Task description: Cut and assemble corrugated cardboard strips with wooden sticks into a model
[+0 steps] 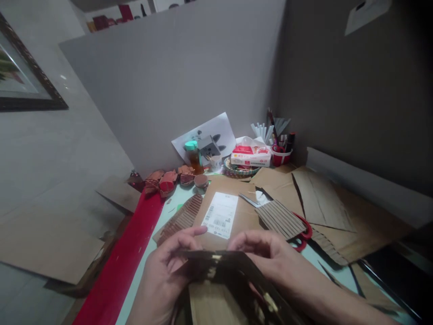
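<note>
Clutter fills the far tabletop [162, 216]: a tissue pack [251, 155] on a woven dish, a red cup [280, 157] of pens, a green-capped bottle [194, 155], a white sheet [216, 131] leaning on the wall, and small red-brown paper pieces [167, 179]. Nearer lie a flat box [230, 203] with a white label [220, 214], two corrugated strips [179, 220], and red scissors [302, 234] partly under one ribbed strip [279, 219]. Brown cardboard sheets [324, 203] cover the right side. A red band [125, 266] runs along the tabletop's left edge, with more cardboard [47, 246] on the floor beyond. Grey partition walls [189, 76] close the corner; a framed picture [20, 72] hangs at left.

Closest to the camera, a dark folded cardboard piece [233, 275] is held up between both hands, above a plain brown sheet. The left hand [165, 271] pinches its left upper edge, fingers [189, 234] curled over the top. The right hand [270, 253] grips the right upper edge, fingers bent down onto it.
</note>
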### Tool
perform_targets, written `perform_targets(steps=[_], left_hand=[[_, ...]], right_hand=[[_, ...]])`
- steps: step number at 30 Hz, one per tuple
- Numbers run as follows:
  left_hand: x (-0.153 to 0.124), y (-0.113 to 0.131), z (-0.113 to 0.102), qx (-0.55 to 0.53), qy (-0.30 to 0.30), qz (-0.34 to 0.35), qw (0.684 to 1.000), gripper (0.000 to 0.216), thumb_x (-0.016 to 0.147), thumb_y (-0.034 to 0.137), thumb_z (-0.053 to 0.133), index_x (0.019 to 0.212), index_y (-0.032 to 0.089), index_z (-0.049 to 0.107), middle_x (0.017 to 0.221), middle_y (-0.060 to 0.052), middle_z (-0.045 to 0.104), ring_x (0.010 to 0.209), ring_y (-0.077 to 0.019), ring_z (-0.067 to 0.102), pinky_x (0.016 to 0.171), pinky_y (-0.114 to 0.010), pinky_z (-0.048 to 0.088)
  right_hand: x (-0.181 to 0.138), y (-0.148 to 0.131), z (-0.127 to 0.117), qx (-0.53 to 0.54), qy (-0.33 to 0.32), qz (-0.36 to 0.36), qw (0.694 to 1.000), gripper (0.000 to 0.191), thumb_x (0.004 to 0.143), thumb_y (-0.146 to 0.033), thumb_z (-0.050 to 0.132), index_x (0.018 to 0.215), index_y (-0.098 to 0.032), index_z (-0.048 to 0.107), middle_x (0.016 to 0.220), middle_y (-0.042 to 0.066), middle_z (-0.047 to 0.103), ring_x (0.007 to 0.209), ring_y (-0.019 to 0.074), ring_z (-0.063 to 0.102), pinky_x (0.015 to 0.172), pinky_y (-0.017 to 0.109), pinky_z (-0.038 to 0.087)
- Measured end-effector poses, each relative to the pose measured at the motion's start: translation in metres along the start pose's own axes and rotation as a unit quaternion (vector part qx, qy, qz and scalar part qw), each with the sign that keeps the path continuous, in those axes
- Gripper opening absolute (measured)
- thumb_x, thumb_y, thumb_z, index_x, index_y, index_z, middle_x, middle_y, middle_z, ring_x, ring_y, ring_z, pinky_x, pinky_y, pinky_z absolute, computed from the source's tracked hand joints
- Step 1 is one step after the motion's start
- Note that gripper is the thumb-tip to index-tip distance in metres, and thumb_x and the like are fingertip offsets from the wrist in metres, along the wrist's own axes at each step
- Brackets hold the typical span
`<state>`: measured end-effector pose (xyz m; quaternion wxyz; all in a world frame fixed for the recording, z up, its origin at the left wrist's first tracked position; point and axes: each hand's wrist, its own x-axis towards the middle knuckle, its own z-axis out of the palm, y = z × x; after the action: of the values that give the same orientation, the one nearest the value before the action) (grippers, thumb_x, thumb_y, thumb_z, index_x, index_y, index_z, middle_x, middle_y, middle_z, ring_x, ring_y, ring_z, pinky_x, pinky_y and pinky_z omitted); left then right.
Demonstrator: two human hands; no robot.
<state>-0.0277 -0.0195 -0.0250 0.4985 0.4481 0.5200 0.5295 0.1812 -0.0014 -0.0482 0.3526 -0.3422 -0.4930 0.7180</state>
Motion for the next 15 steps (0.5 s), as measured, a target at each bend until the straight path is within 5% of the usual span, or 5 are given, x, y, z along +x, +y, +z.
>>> perform_targets(steps=[6,10,11,15], left_hand=[[0.004,-0.013,-0.006,0.008,0.040,0.007,0.999,0.044,0.054,0.056,0.098,0.062,0.022,0.072,0.124,-0.008,0.077,0.115,-0.0279,0.074,0.083,-0.020,0.055],[0.013,-0.016,-0.018,-0.003,-0.060,0.008,0.998,0.048,0.052,0.069,0.093,0.070,0.027,0.080,0.124,-0.008,0.078,0.099,-0.0328,0.077,0.078,-0.033,0.060],[0.014,-0.016,-0.019,-0.009,-0.097,-0.024,0.995,0.047,0.048,0.068,0.095,0.062,0.026,0.081,0.106,-0.009,0.082,0.086,-0.0327,0.078,0.073,-0.035,0.060],[0.009,-0.009,-0.008,0.027,0.086,0.030,0.995,0.057,0.033,0.074,0.095,0.054,0.024,0.077,0.089,-0.005,0.081,0.083,-0.0300,0.076,0.067,-0.029,0.056]], right_hand=[[-0.006,-0.003,0.011,-0.095,0.091,-0.014,0.991,0.031,0.087,-0.049,0.074,0.096,-0.019,0.067,0.077,-0.002,0.062,0.067,0.0111,0.051,0.061,0.019,0.040],[-0.017,0.001,0.013,-0.114,0.096,-0.060,0.987,0.016,0.089,-0.036,0.069,0.098,-0.023,0.067,0.078,-0.003,0.064,0.064,0.0099,0.057,0.058,0.018,0.040],[-0.019,0.003,0.013,-0.110,0.097,-0.069,0.987,0.016,0.089,-0.037,0.069,0.097,-0.023,0.067,0.079,-0.003,0.064,0.064,0.0099,0.057,0.057,0.018,0.040],[-0.020,0.006,0.010,-0.126,0.109,-0.101,0.981,0.019,0.089,-0.042,0.068,0.092,-0.024,0.067,0.073,-0.003,0.057,0.061,0.0111,0.049,0.052,0.019,0.039]])
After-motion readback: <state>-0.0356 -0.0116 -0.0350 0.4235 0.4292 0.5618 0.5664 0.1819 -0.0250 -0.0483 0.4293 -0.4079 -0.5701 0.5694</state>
